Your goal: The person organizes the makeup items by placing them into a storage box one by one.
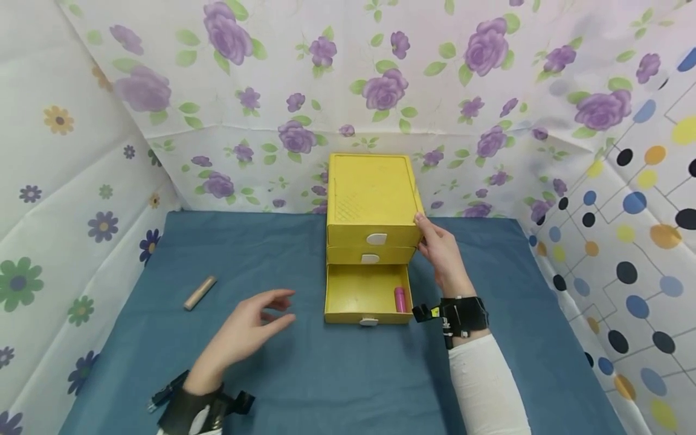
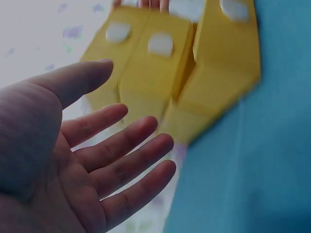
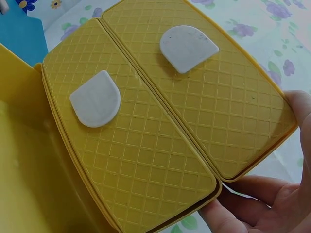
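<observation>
A yellow drawer cabinet (image 1: 375, 187) stands at the back of the blue-covered table. Its bottom drawer (image 1: 353, 293) is pulled out, while the two drawers above are closed, each with a white tab. A small pink cylinder (image 1: 400, 299) lies in the bottom drawer's right side. My right hand (image 1: 443, 251) holds the cabinet's right front edge, the thumb at the top and fingers bent against the side. To the left of the drawer, my left hand (image 1: 252, 326) hovers with nothing in it. Its fingers are spread and relaxed in the left wrist view.
A tan cylindrical stick (image 1: 199, 293) lies on the table at left. Partly behind the left wrist is a dark slim object (image 1: 167, 391), its kind unclear. Patterned cloth walls (image 1: 293, 72) enclose the table at the back and sides.
</observation>
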A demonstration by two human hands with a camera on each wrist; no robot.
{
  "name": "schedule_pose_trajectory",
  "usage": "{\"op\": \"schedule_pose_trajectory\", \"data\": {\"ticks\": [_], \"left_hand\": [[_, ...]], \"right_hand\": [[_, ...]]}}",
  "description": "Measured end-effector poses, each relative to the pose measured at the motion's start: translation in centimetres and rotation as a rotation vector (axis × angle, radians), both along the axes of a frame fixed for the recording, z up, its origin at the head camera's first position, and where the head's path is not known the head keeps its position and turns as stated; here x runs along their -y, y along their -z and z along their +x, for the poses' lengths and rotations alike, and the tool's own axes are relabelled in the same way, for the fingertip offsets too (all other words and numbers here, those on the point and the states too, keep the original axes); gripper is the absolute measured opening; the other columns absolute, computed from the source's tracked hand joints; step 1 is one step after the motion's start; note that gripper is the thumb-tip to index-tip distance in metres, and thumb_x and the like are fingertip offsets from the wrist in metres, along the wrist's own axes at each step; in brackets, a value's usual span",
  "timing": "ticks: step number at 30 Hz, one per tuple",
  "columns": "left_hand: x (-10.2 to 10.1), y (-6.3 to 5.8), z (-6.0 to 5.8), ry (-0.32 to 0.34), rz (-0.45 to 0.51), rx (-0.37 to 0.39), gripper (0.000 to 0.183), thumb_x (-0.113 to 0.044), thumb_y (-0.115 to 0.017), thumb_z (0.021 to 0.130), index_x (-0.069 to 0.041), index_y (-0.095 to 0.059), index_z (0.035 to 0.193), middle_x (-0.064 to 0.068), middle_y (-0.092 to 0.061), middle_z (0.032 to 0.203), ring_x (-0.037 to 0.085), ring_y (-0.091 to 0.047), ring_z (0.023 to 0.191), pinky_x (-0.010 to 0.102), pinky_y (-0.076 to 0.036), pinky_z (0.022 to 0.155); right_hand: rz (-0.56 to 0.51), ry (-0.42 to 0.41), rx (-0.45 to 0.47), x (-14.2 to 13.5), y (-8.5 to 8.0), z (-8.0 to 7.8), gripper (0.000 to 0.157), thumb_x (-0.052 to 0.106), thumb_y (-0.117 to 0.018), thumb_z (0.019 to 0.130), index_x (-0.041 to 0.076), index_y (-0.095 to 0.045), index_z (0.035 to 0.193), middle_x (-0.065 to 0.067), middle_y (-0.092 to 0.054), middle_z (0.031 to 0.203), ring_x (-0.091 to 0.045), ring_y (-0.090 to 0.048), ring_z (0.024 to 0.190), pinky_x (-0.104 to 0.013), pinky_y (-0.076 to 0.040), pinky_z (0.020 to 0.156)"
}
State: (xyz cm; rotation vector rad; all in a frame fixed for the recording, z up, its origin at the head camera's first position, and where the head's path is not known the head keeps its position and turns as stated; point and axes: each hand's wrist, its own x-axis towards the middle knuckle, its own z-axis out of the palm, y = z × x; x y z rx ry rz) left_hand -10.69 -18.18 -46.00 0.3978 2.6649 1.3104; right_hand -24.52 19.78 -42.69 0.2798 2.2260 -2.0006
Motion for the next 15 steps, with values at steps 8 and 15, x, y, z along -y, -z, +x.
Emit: {"op": "schedule_pose_trajectory", "data": {"ticks": [8,15], "left_hand": [[8.3,0.8,3.1,-0.142,-0.173,0.039,0.065,-0.054,-0.070,0.088,-0.017,-0.055,0.139,0.012,-0.065,0.123,0.029,-0.062,0.108,0.049,-0.057,0.080],[13.5,1.2,5.4,-0.126,-0.379,0.148,0.073,-0.048,-0.082,0.078,-0.004,-0.059,0.131,0.018,-0.063,0.119,0.033,-0.061,0.102,0.052,-0.054,0.080]], "right_hand": [[-0.001,0.007,0.005,0.0,0.1,-0.1,0.102,0.077,-0.059,0.079,0.010,-0.037,0.152,-0.009,-0.035,0.156,-0.020,-0.040,0.135,-0.040,-0.035,0.112],[0.004,0.004,0.007,0.1,0.0,-0.2,0.102,0.077,-0.059,0.079,0.011,-0.037,0.152,-0.008,-0.036,0.155,-0.019,-0.040,0.135,-0.040,-0.036,0.112]]}}
